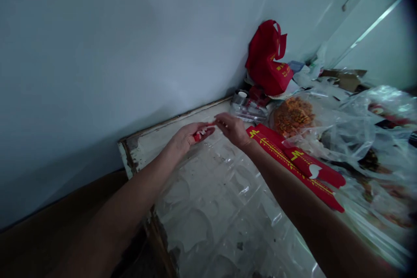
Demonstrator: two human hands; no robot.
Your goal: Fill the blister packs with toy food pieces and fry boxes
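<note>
My left hand (186,135) is closed round a small red-and-white object (197,137), whose kind I cannot make out. At the fingertips of my right hand (233,128), which are pinched together, a thin reddish piece (211,124) spans the short gap to my left hand. Whether it belongs to the same object is unclear. Both hands are above the far part of a worn white table, over a clear plastic sheet (224,221) with round moulded shapes. Just right of my right hand lie long red packets (293,160) with yellow print.
Against the pale wall (130,43) stands a red bag (269,63) with handles. A clear bag of orange-brown food (293,117) and crumpled plastic bags (352,130) crowd the right side. The table's chipped wooden edge (156,234) runs along the left.
</note>
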